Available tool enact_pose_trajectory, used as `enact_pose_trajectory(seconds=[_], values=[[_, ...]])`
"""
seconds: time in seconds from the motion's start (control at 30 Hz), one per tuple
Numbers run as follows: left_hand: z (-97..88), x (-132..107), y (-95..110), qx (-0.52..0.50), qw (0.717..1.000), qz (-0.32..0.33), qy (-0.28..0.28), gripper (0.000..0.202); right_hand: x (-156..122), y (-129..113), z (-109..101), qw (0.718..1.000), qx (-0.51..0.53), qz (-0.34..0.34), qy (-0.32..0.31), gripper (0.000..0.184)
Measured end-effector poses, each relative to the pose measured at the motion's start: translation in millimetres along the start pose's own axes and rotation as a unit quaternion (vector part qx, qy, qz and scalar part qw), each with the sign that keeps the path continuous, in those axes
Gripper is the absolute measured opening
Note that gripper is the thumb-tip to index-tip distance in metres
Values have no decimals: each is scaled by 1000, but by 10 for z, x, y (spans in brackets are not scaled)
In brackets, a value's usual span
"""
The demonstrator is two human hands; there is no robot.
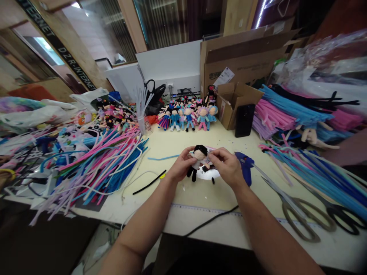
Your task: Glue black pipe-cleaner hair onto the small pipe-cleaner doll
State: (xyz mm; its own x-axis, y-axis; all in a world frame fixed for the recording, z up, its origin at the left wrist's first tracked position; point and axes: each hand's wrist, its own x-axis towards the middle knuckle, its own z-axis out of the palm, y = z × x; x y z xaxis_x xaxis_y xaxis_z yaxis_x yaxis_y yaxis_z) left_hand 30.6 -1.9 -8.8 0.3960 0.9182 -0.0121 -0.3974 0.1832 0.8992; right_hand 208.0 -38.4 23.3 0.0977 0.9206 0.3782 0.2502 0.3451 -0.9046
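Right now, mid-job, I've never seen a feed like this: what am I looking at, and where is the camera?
There is no machine here. These are a person's two bare hands, seen from one camera worn on their head, looking forward and down. The left hand and right hand together hold a small doll with black hair above the pale table. To the left lies a heap of coloured pipe cleaners. At the back stands a row of finished dolls. To the right lie a blue glue gun and scissors.
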Motion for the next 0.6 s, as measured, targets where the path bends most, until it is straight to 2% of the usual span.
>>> enact_pose_trajectory(seconds=[0.6], values=[[22,-17,29,32,999,14,6,60,-1,24,-38,998,-43,-52,-6,9]])
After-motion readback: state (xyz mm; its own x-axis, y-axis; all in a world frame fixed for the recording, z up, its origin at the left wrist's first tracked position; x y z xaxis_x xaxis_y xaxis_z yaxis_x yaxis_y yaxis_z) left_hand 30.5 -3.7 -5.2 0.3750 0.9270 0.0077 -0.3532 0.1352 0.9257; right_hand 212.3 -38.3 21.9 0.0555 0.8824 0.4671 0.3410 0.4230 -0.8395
